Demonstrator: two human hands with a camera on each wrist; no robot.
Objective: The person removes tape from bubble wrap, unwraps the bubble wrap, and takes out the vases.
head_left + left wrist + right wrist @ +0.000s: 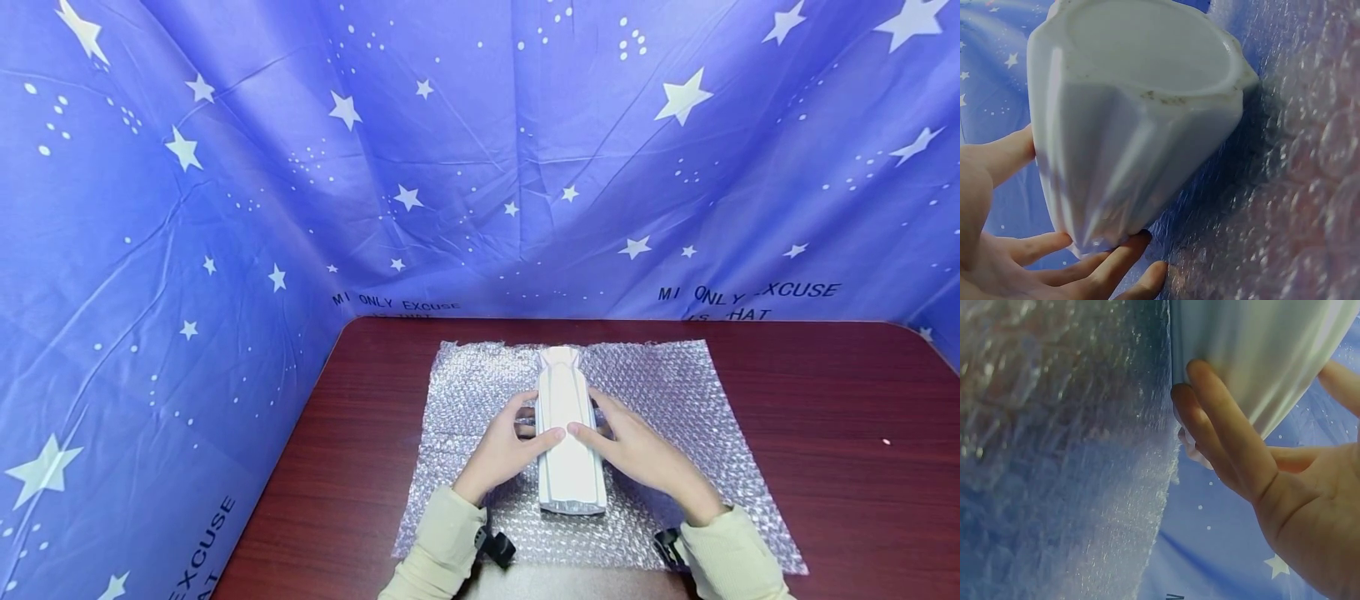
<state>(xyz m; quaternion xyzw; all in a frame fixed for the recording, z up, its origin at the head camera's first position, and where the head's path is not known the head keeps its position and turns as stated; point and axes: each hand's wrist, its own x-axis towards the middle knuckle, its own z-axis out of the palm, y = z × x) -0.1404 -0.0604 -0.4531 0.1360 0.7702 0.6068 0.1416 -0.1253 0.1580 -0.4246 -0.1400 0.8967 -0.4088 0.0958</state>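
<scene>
A white ribbed ceramic vase (572,475) lies on its side on a sheet of bubble wrap (480,375), its base toward me and its narrow neck toward the back wall. My left hand (506,446) grips it from the left, thumb on top and fingers along the side. From the right, my right hand (645,450) holds it the same way, and the two thumb tips nearly meet on top. The left wrist view shows the vase's (1110,144) round base with small brown marks on its rim. In the right wrist view, fingertips (1200,372) touch the vase's side.
The bubble wrap lies on a dark red wooden table (847,467). Blue cloth (480,150) with white stars hangs behind and to the left. A small white speck (887,442) lies on the right of the table. Each wrist wears a black strap (495,546).
</scene>
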